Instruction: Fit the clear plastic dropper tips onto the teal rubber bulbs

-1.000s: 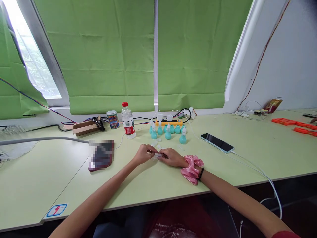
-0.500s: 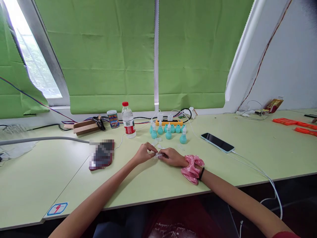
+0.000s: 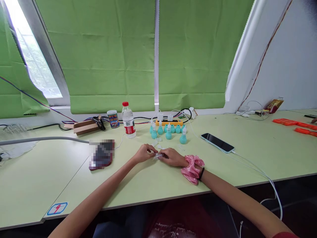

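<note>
My left hand (image 3: 145, 153) and my right hand (image 3: 171, 157) meet low over the table, fingertips almost touching. Between them both pinch a small clear plastic piece (image 3: 158, 155); its exact kind is too small to make out. Just beyond the hands lie a few translucent plastic pieces (image 3: 159, 147). Behind these stand several turquoise bulbs with clear pointed tips, one bulb (image 3: 183, 138) nearest my right hand. Several turquoise bulbs without tips (image 3: 178, 129) line up at the back. A pink bow scrunchie (image 3: 192, 169) and a dark band circle my right wrist.
A water bottle (image 3: 128, 122), a printed can (image 3: 113, 119) and an open cardboard box (image 3: 85, 127) stand at the back left. An orange power strip (image 3: 170, 122) lies behind the bulbs. To the right rest a cabled phone (image 3: 218, 142) and orange tools (image 3: 294, 123). A blurred-out object (image 3: 102, 154) lies left.
The clear piece between my fingertips has turned slightly. My left hand has shifted a little; the bulbs and other things stay where they were.
</note>
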A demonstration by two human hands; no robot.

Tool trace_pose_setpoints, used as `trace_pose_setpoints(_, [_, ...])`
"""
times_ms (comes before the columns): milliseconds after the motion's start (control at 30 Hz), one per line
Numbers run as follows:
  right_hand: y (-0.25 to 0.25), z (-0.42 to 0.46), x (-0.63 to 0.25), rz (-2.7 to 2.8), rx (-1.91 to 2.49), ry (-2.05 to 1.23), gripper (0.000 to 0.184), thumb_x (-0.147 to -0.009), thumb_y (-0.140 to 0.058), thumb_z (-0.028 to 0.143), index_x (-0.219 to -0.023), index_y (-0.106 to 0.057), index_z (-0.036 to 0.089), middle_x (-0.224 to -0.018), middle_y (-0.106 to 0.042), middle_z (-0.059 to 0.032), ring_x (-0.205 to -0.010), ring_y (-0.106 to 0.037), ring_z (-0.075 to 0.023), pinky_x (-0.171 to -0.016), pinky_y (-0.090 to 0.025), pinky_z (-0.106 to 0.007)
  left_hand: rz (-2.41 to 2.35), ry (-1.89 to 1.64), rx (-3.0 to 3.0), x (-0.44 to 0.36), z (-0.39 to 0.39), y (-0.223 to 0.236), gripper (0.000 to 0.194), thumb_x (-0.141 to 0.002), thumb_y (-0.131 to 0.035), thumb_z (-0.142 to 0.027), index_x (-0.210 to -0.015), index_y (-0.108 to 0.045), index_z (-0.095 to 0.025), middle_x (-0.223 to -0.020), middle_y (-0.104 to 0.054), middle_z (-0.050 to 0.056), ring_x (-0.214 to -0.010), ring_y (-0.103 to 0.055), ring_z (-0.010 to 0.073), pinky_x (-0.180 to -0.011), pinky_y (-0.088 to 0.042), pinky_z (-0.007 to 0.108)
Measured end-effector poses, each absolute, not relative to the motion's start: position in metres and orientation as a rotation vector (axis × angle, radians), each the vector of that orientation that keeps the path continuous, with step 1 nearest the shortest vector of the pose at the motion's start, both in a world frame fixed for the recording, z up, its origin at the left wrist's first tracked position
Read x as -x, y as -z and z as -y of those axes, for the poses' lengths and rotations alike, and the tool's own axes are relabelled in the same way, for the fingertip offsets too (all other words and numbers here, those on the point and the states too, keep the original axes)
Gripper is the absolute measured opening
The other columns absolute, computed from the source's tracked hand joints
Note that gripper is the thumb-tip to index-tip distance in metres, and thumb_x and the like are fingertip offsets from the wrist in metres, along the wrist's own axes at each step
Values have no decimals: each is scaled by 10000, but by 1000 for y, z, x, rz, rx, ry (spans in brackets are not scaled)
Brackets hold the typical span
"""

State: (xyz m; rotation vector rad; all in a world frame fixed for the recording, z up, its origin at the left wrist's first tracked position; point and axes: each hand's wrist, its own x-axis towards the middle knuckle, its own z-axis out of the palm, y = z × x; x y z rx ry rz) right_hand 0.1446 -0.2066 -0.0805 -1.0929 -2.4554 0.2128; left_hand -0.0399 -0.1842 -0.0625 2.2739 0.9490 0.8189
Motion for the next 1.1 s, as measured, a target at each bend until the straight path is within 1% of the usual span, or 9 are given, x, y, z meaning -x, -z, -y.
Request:
trace_pose_setpoints(233, [84, 206, -144, 2406, 1082, -224, 195, -808, -456, 308, -849, -575, 158, -717, -599, -28, -626, -495, -120, -588, -320, -217, -929, -836, -2223, 39, 188, 59, 181, -618, -564, -156, -746, -690, -182, -791, -660, 39, -790, -559, 169, -662, -426, 241])
trace_pose_setpoints(367, [83, 207, -144, 2359, 1073, -221, 216, -827, -425, 311, -832, -565, 147, -649, -569, -11, -567, -464, -106, -550, -316, -210, -909, -851, -2134, 40, 188, 58, 204, -610, -591, -175, -790, -686, -183, -872, -654, 49, -856, -548, 187, -675, -430, 248])
trace_pose_setpoints(500, [81, 207, -143, 2294, 1050, -178, 228, -838, -404, 312, -903, -539, 140, -654, -556, -9, -559, -452, -103, -543, -323, -210, -871, -881, -1975, 41, 186, 56, 267, -700, -541, -256, -916, -649, -141, -911, -645, 77, -804, -571, 166, -665, -457, 253])
trace_pose_setpoints(567, [79, 207, -143, 2267, 1034, -151, 237, -824, -433, 310, -960, -526, 139, -694, -570, -20, -584, -466, -110, -565, -337, -215, -858, -898, -1895, 42, 185, 56, 333, -751, -492, -323, -982, -614, -117, -867, -646, 86, -745, -575, 151, -652, -471, 263])
trace_pose_setpoints(633, [79, 208, -143, 2251, 1016, -131, 259, -814, -452, 310, -1002, -517, 144, -760, -587, -37, -614, -482, -117, -593, -352, -222, -835, -875, -1837, 41, 186, 56, 377, -764, -477, -385, -957, -618, -93, -786, -644, 86, -666, -570, 140, -621, -483, 272])
trace_pose_setpoints(733, [78, 211, -143, 2251, 931, -98, 260, -817, -453, 310, -1023, -516, 163, -840, -597, -47, -652, -501, -123, -612, -366, -226, -788, -796, -1789, 40, 188, 58, 385, -722, -537, -421, -836, -649, -71, -704, -629, 84, -593, -550, 127, -580, -485, 270])
trace_pose_setpoints(833, [79, 212, -143, 2258, 853, -65, 226, -823, -447, 290, -1002, -526, 176, -834, -602, -41, -662, -512, -125, -601, -372, -224, -753, -760, -1761, 40, 189, 59, 376, -690, -580, -424, -794, -655, -70, -677, -619, 81, -577, -536, 120, -567, -474, 258])
trace_pose_setpoints(1000, [81, 211, -143, 2250, 858, -47, 229, -824, -447, 272, -1021, -518, 178, -838, -603, -35, -649, -511, -117, -598, -379, -217, -718, -777, -1742, 40, 187, 62, 377, -682, -587, -435, -763, -655, -73, -609, -590, 55, -527, -509, 105, -513, -439, 228])
trace_pose_setpoints(1100, [81, 211, -143, 2244, 862, -57, 235, -822, -451, 270, -1030, -514, 179, -840, -600, -31, -629, -499, -110, -596, -379, -213, -709, -789, -1718, 39, 188, 62, 375, -684, -585, -434, -768, -654, -75, -611, -586, 54, -540, -511, 108, -513, -436, 225])
